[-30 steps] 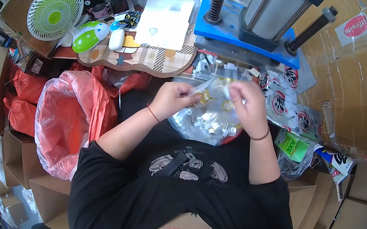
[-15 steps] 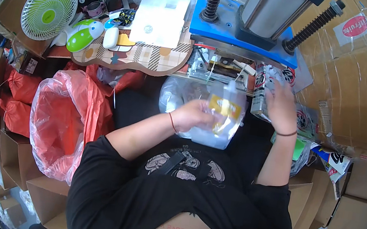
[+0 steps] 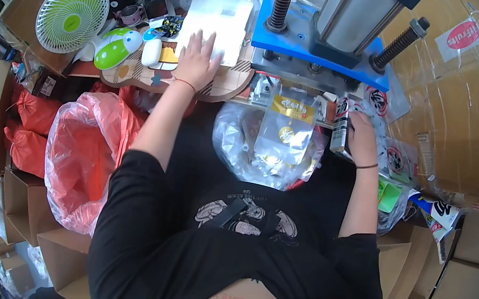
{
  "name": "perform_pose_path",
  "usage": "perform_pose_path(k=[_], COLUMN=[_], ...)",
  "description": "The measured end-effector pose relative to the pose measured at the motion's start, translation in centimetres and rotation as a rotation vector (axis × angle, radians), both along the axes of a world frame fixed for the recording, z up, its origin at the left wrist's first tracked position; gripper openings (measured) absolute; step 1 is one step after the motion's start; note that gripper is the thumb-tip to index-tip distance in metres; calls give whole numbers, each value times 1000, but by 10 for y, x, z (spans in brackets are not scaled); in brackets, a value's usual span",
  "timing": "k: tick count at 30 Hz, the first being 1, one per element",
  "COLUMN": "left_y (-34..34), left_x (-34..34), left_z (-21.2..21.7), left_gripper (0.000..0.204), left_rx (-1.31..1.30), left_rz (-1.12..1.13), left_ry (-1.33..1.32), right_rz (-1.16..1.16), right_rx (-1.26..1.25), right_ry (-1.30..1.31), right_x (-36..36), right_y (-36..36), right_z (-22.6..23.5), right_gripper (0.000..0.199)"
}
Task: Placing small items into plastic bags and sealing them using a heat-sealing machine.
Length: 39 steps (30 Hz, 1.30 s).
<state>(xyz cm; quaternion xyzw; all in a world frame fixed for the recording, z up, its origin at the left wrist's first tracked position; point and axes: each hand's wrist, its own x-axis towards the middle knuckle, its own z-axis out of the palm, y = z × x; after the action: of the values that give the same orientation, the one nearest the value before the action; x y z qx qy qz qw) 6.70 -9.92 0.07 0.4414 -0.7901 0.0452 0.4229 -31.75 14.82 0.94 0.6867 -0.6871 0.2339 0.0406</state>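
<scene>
Two hands work apart: left hand [image 3: 195, 62] lies flat, open, on thin, floppy white paper sheets [image 3: 216, 17], while right hand [image 3: 361, 137] grips light, slippery printed plastic pouches [image 3: 341, 125], likely best pinched edgewise.

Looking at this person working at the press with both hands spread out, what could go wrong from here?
The clear pouch hangs loosely under the blue press; it might slip into the bag of pouches on the lap. The right hand sits close to the press base, so fingers could get pinched. The left hand reaches over the white sheets and might knock things beside them.
</scene>
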Motion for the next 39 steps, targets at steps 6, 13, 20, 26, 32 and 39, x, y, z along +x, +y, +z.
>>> perform_pose_path(k=[6,13,20,26,32,39], left_y=[71,123,160,177,189,201], left_x=[32,7,-30,-48,-63,-66], left_z=[0,7,20,6,3,23], left_gripper=[39,22,22,21,22,24], left_rx=[156,1077,1215,1515,1645,2002], left_rz=[-246,-625,-782,-961,-962,-1001], left_ry=[-672,421,307,440,499,555], right_rz=[-155,287,237,84,280,213], right_rx=[-115,4,-154,-144,103,282], right_ry=[-67,-317,-642,-742,-492,-401], right_x=[29,122,133,100,92,53], right_y=[19,0,-19,0,-1,9], right_z=[54,72,93,95,89,87], right_gripper=[25,16,13,18,19,27])
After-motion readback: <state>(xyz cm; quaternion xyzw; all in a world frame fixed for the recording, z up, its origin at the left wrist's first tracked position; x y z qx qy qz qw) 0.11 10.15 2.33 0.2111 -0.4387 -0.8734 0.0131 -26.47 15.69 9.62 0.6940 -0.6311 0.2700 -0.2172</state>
